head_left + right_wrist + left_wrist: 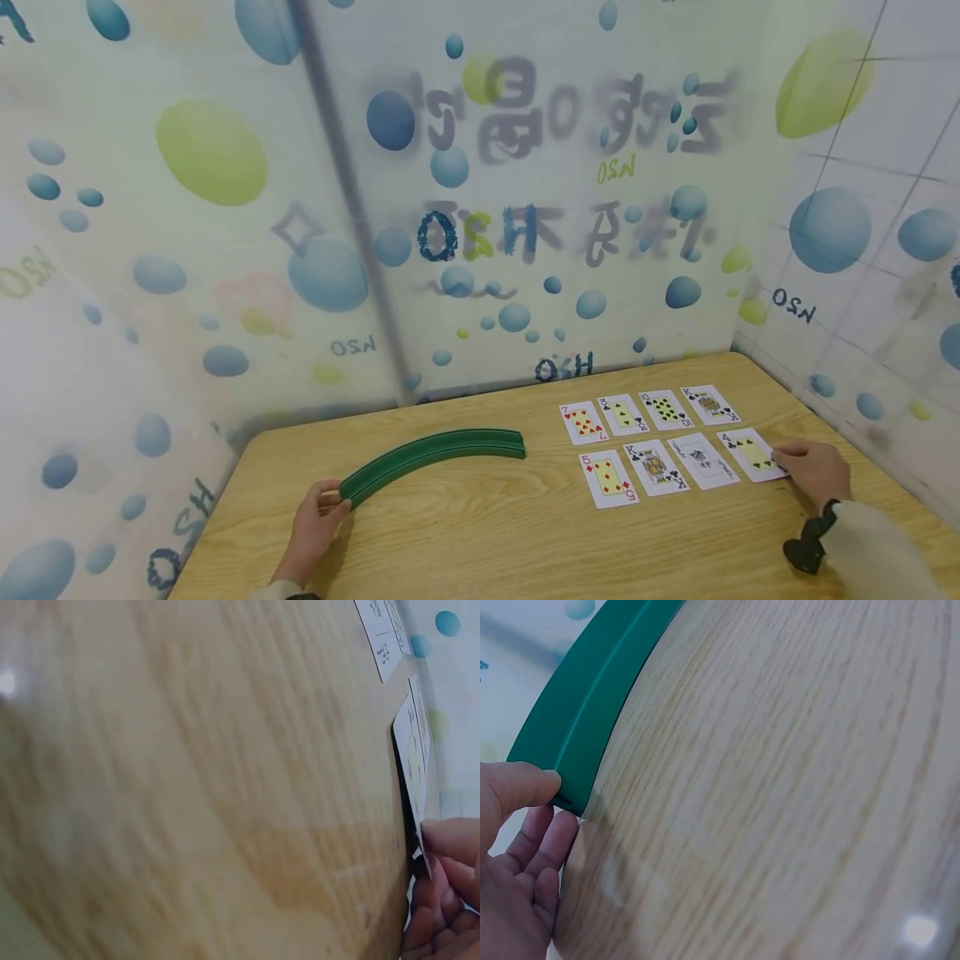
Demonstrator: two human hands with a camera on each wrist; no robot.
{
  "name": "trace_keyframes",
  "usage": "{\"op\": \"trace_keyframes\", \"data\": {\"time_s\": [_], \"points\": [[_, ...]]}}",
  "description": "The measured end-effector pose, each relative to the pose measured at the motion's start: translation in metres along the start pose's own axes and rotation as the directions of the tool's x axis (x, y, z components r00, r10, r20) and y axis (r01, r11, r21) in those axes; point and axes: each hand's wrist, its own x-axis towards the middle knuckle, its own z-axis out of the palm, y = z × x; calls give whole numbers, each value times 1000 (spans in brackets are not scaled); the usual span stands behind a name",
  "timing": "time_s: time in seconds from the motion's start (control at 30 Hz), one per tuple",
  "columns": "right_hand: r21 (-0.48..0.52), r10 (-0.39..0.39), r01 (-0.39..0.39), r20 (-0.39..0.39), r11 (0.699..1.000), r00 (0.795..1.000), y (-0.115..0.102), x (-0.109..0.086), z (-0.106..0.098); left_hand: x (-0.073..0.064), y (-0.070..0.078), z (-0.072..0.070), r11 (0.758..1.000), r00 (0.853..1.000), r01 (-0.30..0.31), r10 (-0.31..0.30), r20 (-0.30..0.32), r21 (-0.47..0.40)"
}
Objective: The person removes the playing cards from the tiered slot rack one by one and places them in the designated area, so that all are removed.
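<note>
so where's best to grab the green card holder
Probably by its near end, coming from the left, where the left hand already pinches it. The green card holder is a long, thin arc lying flat on the table, so its narrow end fits between thumb and fingers, thumb on top as the left wrist view shows. The cards lie clear, to the right.

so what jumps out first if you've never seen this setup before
Eight playing cards lie face up in two rows on the right of the wooden table, and the right hand pinches the edge of the four of clubs. On the left, the left hand holds one end of a curved green card rack.
</note>
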Motion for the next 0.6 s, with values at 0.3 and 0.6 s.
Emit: {"op": "trace_keyframes", "data": {"time_s": [0.3,0.6], "points": [[3,28,-28,2,1000,1000,-1,1,3,0,-1,0,1000,1000,-3,3,-7,3],[14,38,-38,-10,999,999,0,-3,1,4,-3,3,1000,1000,-10,10,-2,13]]}}
